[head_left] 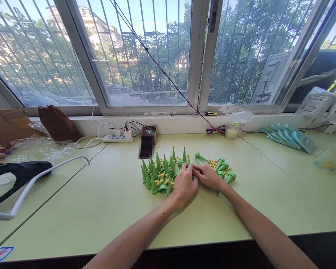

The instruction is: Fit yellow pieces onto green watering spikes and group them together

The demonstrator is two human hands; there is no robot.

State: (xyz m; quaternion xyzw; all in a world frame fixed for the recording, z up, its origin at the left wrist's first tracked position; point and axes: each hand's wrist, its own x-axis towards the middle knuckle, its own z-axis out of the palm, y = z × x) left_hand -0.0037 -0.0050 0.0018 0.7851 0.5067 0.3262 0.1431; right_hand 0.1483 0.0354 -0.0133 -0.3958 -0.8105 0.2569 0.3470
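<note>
My left hand [185,184] and my right hand [208,176] meet over the middle of the table, fingertips pinched together. What they hold between them is mostly hidden by the fingers; a little green shows there. Left of my hands stand many green plastic watering spikes [154,185], most of them point up, with yellow valves [158,182] among them. One spike there shows its round open cap end [162,188] toward me. To the right of my hands, more green spikes [222,166] lie on their sides around a pile of small yellow parts [213,163].
On the pale green table [95,209], a small cardboard box [149,131] and a power strip [118,137] sit at the back. A white-and-black lamp-like arm [22,198] reaches in from the left. Rightward are a lidded jar [232,130] and blue-green packets [288,137].
</note>
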